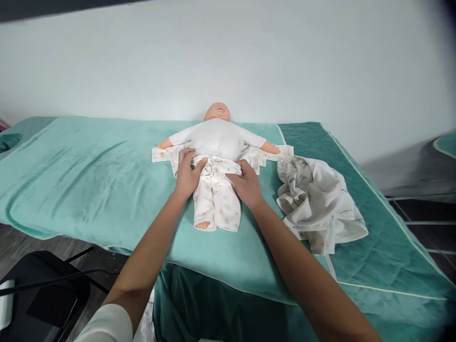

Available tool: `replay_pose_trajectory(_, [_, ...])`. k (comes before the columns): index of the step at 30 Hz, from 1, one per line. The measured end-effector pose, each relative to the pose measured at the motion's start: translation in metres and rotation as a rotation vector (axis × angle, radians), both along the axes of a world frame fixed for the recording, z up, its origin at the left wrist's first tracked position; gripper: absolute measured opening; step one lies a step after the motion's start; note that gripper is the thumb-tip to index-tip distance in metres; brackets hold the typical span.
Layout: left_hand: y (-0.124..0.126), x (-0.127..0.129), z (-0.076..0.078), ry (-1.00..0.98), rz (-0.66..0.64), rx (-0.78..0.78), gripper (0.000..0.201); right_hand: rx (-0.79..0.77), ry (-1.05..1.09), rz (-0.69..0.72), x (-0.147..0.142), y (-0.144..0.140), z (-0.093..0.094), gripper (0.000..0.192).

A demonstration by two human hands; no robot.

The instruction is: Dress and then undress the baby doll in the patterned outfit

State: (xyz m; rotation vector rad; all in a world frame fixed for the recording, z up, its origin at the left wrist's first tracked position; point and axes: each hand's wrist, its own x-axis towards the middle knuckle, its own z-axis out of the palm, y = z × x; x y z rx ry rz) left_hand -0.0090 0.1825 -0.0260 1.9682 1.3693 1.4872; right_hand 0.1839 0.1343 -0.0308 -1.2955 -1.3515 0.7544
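A baby doll (218,135) lies on its back with both arms spread, its torso and arms white. Printed baby pants (217,199) cover its legs, and part of one foot shows at a leg opening. My left hand (188,173) grips the waistband at the doll's left-hand side in the picture, thumb and fingers closed on the cloth. On the opposite side, my right hand (246,183) pinches the same waistband. A printed baby shirt (281,152) is spread flat beneath the doll, its sleeves reaching out under the arms.
A crumpled white printed cloth (320,199) lies to the right of the doll. Light green bedding (99,180) covers the bed, with a darker quilted cover (384,247) at right. A white wall (228,57) stands behind. A black chair (46,289) is at lower left.
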Motion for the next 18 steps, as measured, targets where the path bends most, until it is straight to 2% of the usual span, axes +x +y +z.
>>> replay_pose_trajectory(2, [0.008,0.000,-0.001,-0.010,0.011,-0.033,0.017,0.015,-0.041,-0.023,-0.003,0.005,-0.001,0.021])
replay_pose_trajectory(4, [0.005,0.000,-0.003,-0.013,0.008,-0.061,0.017,0.024,-0.059,-0.040,-0.005,0.008,-0.004,0.021])
replay_pose_trajectory(6, [-0.010,-0.002,-0.004,-0.003,-0.008,-0.087,0.019,0.040,-0.065,-0.052,-0.005,0.008,-0.007,0.017])
replay_pose_trajectory(11, [-0.067,-0.007,-0.008,0.081,-0.047,-0.138,0.026,0.163,-0.129,-0.051,0.000,0.015,-0.003,0.005])
replay_pose_trajectory(13, [-0.079,-0.008,-0.010,0.121,-0.059,-0.124,0.026,0.202,-0.133,-0.036,0.001,0.016,0.000,0.006])
replay_pose_trajectory(15, [-0.081,-0.009,-0.011,0.143,-0.050,-0.097,0.026,0.162,-0.121,-0.008,0.002,0.011,0.002,0.009])
replay_pose_trajectory(18, [-0.076,-0.008,-0.013,0.150,-0.024,-0.061,0.023,0.019,-0.149,0.074,0.005,-0.013,-0.001,0.011])
